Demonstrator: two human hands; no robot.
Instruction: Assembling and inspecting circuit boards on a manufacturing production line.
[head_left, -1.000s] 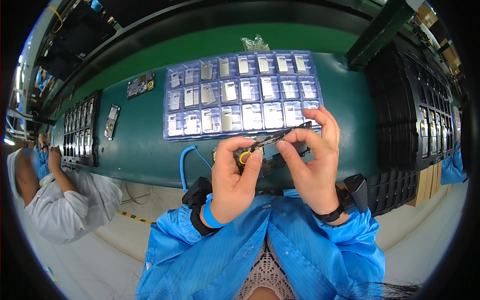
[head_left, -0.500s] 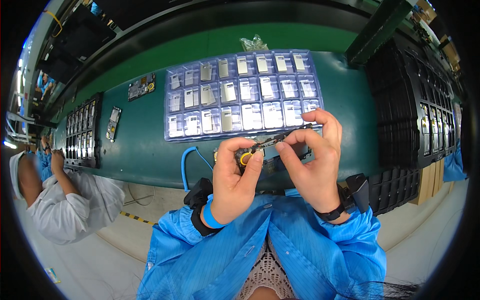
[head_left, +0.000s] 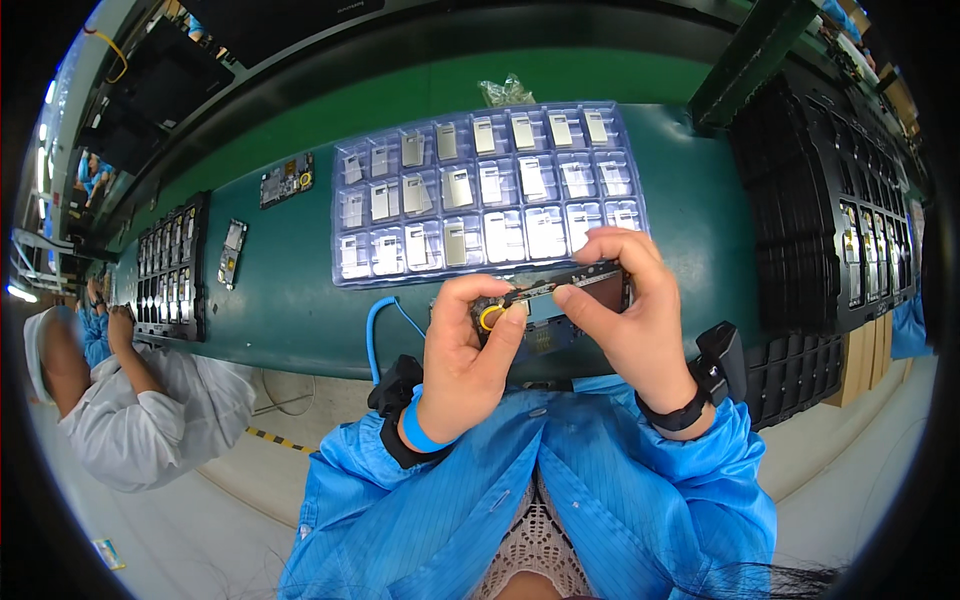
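My left hand [head_left: 462,355] pinches the left end of a dark circuit board assembly [head_left: 544,308], thumb and fingers closed beside a yellow ring on it. The right end is between the thumb and fingers of my right hand [head_left: 645,325]. A brownish panel shows on the assembly near my right thumb, and a pale blue-grey strip near its middle. Just beyond my hands lies a clear plastic tray [head_left: 338,275] of small compartments. Flat pale metal plates [head_left: 455,242] lie in them. My right fingers overlap the tray's near right corner.
Two loose circuit boards [head_left: 287,180] lie left of the tray on the green table [head_left: 690,200]. Black trays of boards [head_left: 172,270] stand far left, and stacked black trays [head_left: 825,210] at right. A blue coiled cord [head_left: 368,335] hangs over the near edge. A person [head_left: 150,410] sits at left.
The assembly has tilted so that more of its flat face and the brownish panel show. My right hand has turned with it, its fingers closing in along the far edge.
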